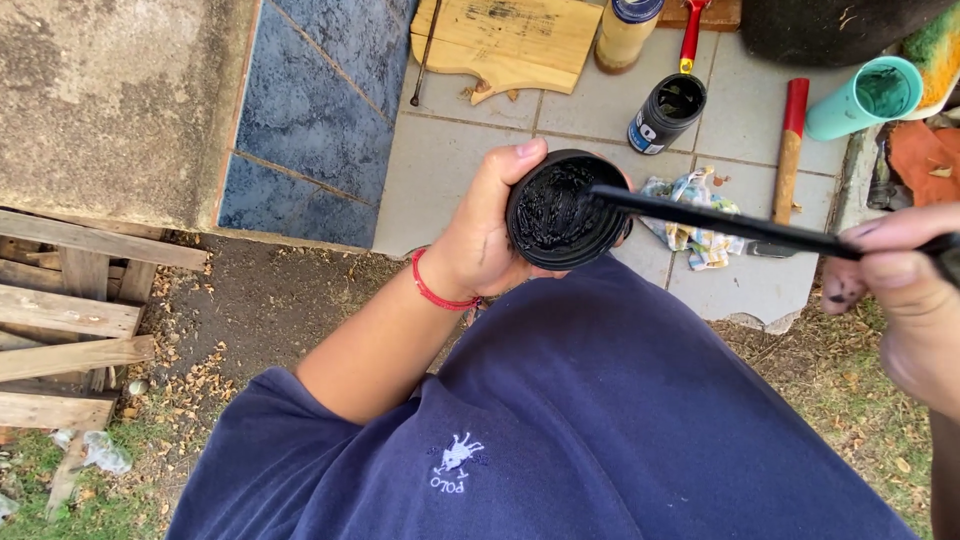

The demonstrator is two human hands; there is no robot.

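— Where are we?
— Outdoors: pale tiled floor [480,150], dirt and grass at six o'clock.
— The hands?
— Left hand [480,240] wraps the black-coated cup [566,208] at centre; right hand [905,290], three o'clock, pinches a black brush [720,220] dipped into it.

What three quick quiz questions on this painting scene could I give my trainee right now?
1. True or false: the left hand holds the round black container.
2. Which thing does the right hand hold? A) the red-handled hammer B) the black brush C) the teal tube
3. Where is the brush's tip, and where does the open black paint jar stand?

Key
1. True: its fingers wrap the container's side.
2. B; the hammer and teal tube lie untouched on the tiles.
3. The tip is inside the container's black-coated mouth; the jar stands on the tiles beyond it.
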